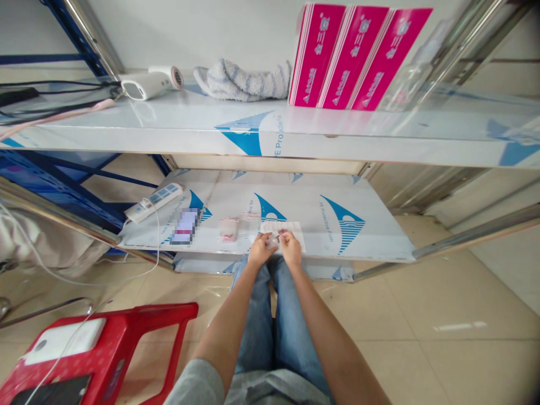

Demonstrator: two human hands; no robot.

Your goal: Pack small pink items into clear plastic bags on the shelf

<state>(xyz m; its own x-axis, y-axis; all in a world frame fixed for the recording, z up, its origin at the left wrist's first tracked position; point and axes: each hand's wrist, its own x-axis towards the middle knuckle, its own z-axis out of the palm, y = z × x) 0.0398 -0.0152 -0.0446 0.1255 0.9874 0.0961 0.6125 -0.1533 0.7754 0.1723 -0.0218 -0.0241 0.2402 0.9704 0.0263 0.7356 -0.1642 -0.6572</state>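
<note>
At the front edge of the lower metal shelf [304, 197], my left hand [261, 249] and my right hand [291, 247] are close together over a white sheet [298, 228]. The fingers of my right hand are pinched at a small dark reddish item [279, 234]. My left hand's fingers are closed around something small and pale, too small to name. Left of my hands lies a clear bag [229, 228] with small pink and red pieces in it.
A phone [184, 226] and a power strip [155, 201] lie at the shelf's left. On the upper shelf [169, 121] stand pink boxes [341, 59], a grey cloth [244, 81] and a clear bottle [407, 84]. A red stool [139, 320] is at lower left.
</note>
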